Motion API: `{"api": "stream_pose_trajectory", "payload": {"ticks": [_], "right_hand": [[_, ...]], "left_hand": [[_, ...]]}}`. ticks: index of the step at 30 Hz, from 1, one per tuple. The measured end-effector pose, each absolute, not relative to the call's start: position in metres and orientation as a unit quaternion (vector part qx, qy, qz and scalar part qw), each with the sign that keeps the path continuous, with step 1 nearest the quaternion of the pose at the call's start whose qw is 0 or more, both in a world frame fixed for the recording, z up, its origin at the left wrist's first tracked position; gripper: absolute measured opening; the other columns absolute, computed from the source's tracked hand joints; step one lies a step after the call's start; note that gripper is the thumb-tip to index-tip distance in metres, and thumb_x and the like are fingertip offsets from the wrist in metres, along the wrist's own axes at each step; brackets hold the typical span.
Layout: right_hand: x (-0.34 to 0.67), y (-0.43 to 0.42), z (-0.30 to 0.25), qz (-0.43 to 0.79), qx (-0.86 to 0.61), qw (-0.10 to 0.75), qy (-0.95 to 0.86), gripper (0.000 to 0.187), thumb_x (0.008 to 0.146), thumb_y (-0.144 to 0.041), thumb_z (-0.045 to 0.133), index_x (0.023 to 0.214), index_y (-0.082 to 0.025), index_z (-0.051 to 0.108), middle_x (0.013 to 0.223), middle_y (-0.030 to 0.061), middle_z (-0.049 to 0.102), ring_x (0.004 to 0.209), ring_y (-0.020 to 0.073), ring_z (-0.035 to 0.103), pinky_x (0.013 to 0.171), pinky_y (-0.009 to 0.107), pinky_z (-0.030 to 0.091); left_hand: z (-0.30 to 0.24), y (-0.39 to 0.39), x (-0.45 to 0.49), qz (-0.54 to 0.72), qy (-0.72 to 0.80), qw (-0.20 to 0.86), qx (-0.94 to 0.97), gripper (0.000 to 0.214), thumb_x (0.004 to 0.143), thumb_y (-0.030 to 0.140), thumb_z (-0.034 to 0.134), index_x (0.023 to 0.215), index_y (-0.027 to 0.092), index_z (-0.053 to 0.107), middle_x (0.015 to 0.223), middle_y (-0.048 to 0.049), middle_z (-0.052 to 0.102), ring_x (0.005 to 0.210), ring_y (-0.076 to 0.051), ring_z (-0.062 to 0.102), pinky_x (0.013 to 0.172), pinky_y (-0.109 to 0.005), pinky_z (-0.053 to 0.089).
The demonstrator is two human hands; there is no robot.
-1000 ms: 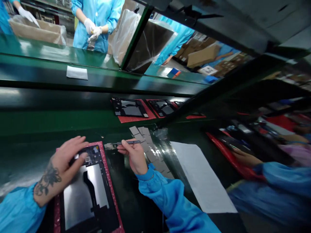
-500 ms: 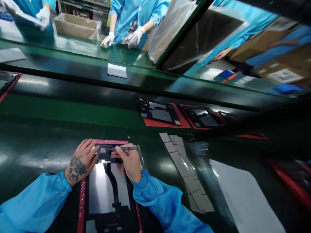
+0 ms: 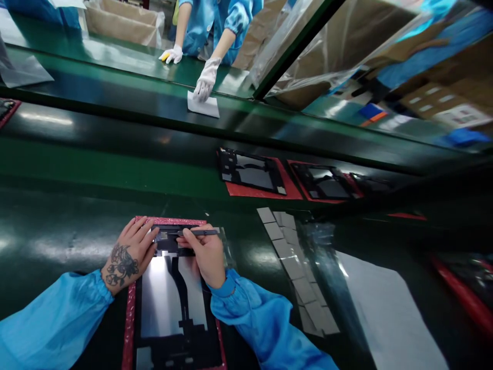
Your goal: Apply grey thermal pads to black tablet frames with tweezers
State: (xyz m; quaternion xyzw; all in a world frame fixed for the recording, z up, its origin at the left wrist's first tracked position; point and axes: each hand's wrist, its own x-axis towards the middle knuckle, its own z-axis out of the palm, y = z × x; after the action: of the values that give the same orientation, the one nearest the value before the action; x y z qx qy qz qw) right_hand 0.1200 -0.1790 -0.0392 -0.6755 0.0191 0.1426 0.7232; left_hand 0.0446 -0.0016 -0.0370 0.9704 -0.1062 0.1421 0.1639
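A flat dark panel [image 3: 169,303] with shiny metal areas lies on a red mat [image 3: 129,318] right in front of me on the green bench. My left hand [image 3: 129,252] rests on the panel's upper left corner with its fingers stretched flat. My right hand [image 3: 204,252] is closed on dark tweezers [image 3: 198,233], whose tip points left onto the panel's top edge.
A strip of several grey square pads [image 3: 292,267] and a white sheet [image 3: 389,308] lie to the right. Two more panels on red mats [image 3: 252,174] sit on the belt beyond. Across the bench a person's gloved hand [image 3: 206,79] presses a white cloth [image 3: 204,105].
My right hand carried the tweezers left onto the panel's top edge, and my view swung left. The person opposite reached a gloved hand down onto the white cloth.
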Motion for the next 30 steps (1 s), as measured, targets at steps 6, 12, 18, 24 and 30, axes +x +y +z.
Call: {"api": "stream_pose_trajectory", "payload": {"ticks": [6, 12, 18, 24, 30], "right_hand": [[0.120, -0.179, -0.040, 0.139, -0.676, 0.723, 0.021, 0.042, 0.067, -0.050, 0.079, 0.077, -0.018, 0.054, 0.064, 0.0002, 0.066, 0.062, 0.0183, 0.069, 0.056, 0.025, 0.059], [0.118, -0.178, -0.043, 0.138, -0.685, 0.716, 0.010, 0.042, 0.069, -0.051, 0.077, 0.077, -0.019, 0.053, 0.065, 0.0001, 0.065, 0.063, 0.0185, 0.069, 0.058, 0.027, 0.059], [0.126, -0.187, -0.034, 0.055, -0.707, 0.705, -0.023, 0.037, 0.078, -0.051, 0.070, 0.080, -0.020, 0.050, 0.069, 0.0004, 0.065, 0.067, 0.0184, 0.068, 0.064, 0.030, 0.057], [0.103, -0.237, -0.005, 0.199, -0.724, 0.657, -0.063, 0.040, 0.078, -0.056, 0.068, 0.081, -0.019, 0.051, 0.071, 0.0030, 0.065, 0.072, 0.0217, 0.067, 0.071, 0.035, 0.052], [0.051, -0.272, 0.005, 0.350, -0.719, 0.594, -0.084, 0.041, 0.081, -0.059, 0.063, 0.080, -0.019, 0.055, 0.074, 0.0027, 0.061, 0.074, 0.0212, 0.064, 0.083, 0.037, 0.047]], "left_hand": [[-0.038, -0.001, 0.044, 0.140, -0.105, 0.171, 0.970, 0.035, 0.095, 0.020, 0.040, 0.121, 0.009, 0.060, 0.131, -0.0145, 0.052, 0.127, -0.028, 0.041, 0.108, -0.052, 0.035], [-0.031, -0.002, 0.043, 0.107, -0.125, 0.175, 0.971, 0.032, 0.094, 0.027, 0.044, 0.118, 0.022, 0.065, 0.137, -0.0107, 0.046, 0.130, -0.031, 0.037, 0.108, -0.056, 0.031], [-0.029, -0.002, 0.041, 0.109, -0.117, 0.167, 0.973, 0.032, 0.093, 0.031, 0.046, 0.117, 0.024, 0.066, 0.139, -0.0110, 0.044, 0.133, -0.034, 0.031, 0.108, -0.057, 0.028], [-0.034, 0.000, 0.045, 0.082, -0.110, 0.173, 0.975, 0.042, 0.092, 0.040, 0.050, 0.132, 0.026, 0.054, 0.150, -0.0111, 0.026, 0.138, -0.037, 0.019, 0.109, -0.060, 0.020], [-0.002, -0.011, 0.019, 0.029, 0.056, 0.409, 0.910, 0.055, 0.087, 0.054, 0.052, 0.137, 0.031, 0.048, 0.153, -0.0055, 0.020, 0.140, -0.036, 0.015, 0.112, -0.058, 0.014]]}}
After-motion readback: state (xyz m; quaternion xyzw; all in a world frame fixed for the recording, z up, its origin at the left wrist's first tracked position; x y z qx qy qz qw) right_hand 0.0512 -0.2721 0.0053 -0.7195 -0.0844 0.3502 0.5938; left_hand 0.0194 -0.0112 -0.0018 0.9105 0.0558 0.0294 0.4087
